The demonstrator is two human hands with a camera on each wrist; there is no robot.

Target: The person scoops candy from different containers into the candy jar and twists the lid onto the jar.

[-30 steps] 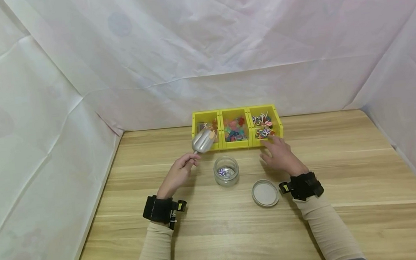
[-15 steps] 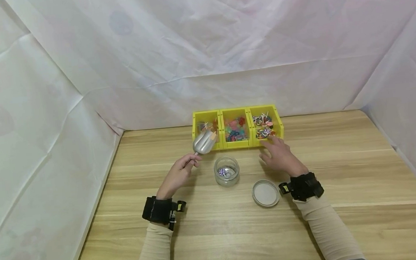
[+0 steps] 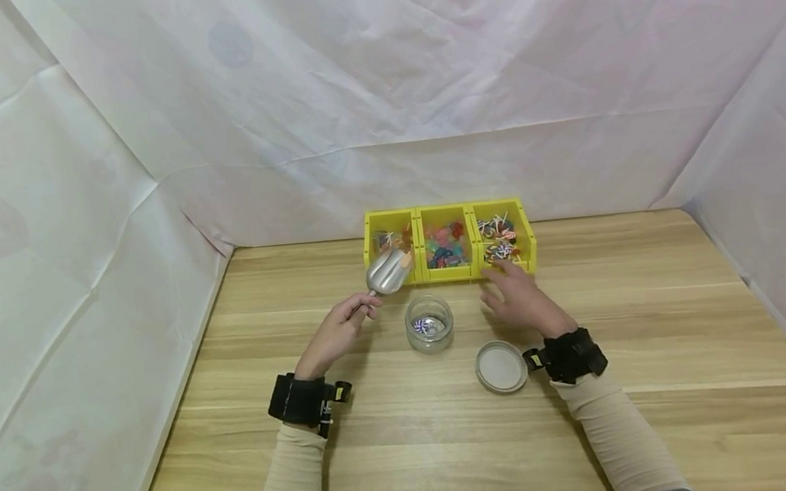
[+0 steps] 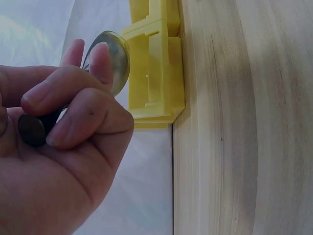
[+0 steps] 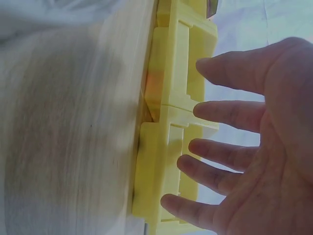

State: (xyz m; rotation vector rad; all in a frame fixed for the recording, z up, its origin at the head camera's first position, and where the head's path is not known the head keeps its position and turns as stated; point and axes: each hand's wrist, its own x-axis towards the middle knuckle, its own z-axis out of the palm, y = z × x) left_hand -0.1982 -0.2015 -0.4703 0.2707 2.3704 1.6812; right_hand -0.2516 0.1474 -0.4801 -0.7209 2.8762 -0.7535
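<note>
My left hand [image 3: 336,335] grips the handle of a metal scoop [image 3: 385,276], its bowl in front of the left yellow bin [image 3: 389,218]. In the left wrist view, fingers [image 4: 93,117] curl round the dark handle end [image 4: 32,130]. A light orange piece [image 3: 405,260] shows at the scoop's lip. My right hand [image 3: 522,300] holds nothing; its fingers are spread near the front of the right yellow bin [image 3: 523,243], which holds swirl lollipops [image 3: 500,252]. Between the hands stands a glass jar [image 3: 431,339] with a purple-and-white swirl candy [image 3: 421,326] inside.
A round lid [image 3: 502,367] lies on the wooden table [image 3: 424,445], just left of the right wrist's strap. Colourful candies [image 3: 446,250] fill the middle bin. White cloth [image 3: 429,172] hangs behind the bins and along both sides.
My right hand has moved slightly left and back from the right bin, towards the jar. The left hand and scoop have barely shifted.
</note>
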